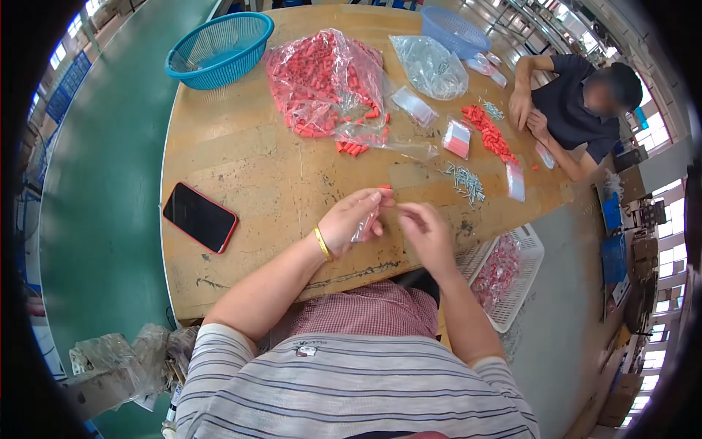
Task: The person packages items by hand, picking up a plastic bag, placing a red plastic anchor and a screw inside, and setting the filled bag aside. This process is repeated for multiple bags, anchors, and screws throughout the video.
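Note:
My left hand (352,221) is closed around a small clear plastic bag (363,228), part of which hangs below the fingers. A red plastic sleeve (385,187) shows at its fingertips. Close by on the right, my right hand (430,240) has its thumb and fingers curled together near the bag; whatever is between them is too small to make out. A loose pile of screws (466,184) lies beyond my right hand. Past it stretches a row of red plastic sleeves (488,133). More red sleeves (352,148) spill from a large clear bag (322,80).
A phone (201,217) lies at the left edge. Two baskets, teal (219,55) and blue (457,33), stand at the back. Stacked small bags (457,139) lie midtable. A co-worker (578,110) sits at right. A white crate (530,256) of filled bags is below the edge.

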The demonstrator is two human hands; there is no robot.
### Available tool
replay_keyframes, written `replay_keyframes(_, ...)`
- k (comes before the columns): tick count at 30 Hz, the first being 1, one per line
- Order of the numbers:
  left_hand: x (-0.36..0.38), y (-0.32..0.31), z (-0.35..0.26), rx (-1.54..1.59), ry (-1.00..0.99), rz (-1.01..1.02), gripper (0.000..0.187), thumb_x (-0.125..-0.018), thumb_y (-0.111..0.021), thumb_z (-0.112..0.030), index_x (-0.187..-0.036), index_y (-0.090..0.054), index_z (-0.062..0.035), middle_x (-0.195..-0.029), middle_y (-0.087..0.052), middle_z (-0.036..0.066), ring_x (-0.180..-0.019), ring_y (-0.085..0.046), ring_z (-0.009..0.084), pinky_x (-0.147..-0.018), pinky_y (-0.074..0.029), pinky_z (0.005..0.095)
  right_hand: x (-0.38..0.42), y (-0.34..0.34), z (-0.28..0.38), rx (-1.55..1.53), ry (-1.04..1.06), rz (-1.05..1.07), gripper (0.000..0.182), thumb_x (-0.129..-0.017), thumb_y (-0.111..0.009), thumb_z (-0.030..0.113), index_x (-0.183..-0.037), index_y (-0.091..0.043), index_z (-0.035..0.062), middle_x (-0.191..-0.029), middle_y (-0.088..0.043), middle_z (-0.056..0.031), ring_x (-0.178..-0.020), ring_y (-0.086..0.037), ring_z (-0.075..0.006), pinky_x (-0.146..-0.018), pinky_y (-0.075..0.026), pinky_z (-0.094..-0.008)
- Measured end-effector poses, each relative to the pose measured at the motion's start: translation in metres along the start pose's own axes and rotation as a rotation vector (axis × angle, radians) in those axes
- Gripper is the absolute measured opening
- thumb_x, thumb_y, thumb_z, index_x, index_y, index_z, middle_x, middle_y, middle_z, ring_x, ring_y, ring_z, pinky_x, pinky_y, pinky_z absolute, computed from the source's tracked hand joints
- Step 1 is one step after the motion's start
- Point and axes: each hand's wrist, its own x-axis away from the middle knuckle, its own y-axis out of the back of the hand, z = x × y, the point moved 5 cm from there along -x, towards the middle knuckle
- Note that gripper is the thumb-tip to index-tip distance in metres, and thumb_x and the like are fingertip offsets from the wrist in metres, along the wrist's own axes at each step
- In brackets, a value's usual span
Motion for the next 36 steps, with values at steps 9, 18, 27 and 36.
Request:
replay_keyframes(9,0.005,-0.006,-0.008,-0.172,0.024,0.022,0.05,-0.094,-0.066,-0.017,-0.138,-0.047,-0.003,-0.091,-0.062,0.003,-0.075,-0.062,0.008,-0.06,-0.05,0.0203,-0.008,-0.043,-0.036,-0.666,-0.305,0.102,0.008,-0.097,-0.059,0.007,-0.104,-0.059,0.0021,-0.093,-0.059,-0.0001,-0.079,-0.056,-0.0062,-0.071,-0.047,-0.0226)
replay_keyframes(18,-0.002,0.008,-0.005,-0.083,0.013,-0.036,0.036,-0.1,-0.056,-0.016,-0.133,-0.047,-0.0033,-0.094,-0.062,0.003,-0.073,-0.063,0.0093,-0.059,-0.053,0.0212,-0.001,-0.039,-0.044,-0.738,-0.182,-0.015,0.016,-0.098,-0.056,0.007,-0.113,-0.057,0.0027,-0.097,-0.06,-0.0007,-0.084,-0.053,-0.0057,-0.076,-0.045,-0.0218)
replay_keyframes(27,0.002,0.001,-0.004,-0.267,0.024,0.012,0.035,-0.1,-0.057,-0.019,-0.13,-0.049,-0.004,-0.094,-0.063,0.003,-0.074,-0.063,0.009,-0.056,-0.052,0.021,0.001,-0.05,-0.037,-0.579,-0.219,0.198,0.008,-0.098,-0.057,0.006,-0.105,-0.056,0.0021,-0.095,-0.062,-0.0017,-0.082,-0.058,-0.0059,-0.074,-0.049,-0.0222)
replay_keyframes(36,0.0,0.007,-0.008,-0.279,0.023,-0.072,0.029,-0.096,-0.058,-0.007,-0.124,-0.056,-0.0066,-0.086,-0.063,0.002,-0.066,-0.058,0.0073,-0.053,-0.048,0.0201,0.002,-0.038,-0.045,-0.804,-0.191,-0.043,0.017,-0.097,-0.056,0.004,-0.114,-0.053,0.0017,-0.094,-0.06,-0.0006,-0.088,-0.056,-0.0065,-0.082,-0.047,-0.0242)
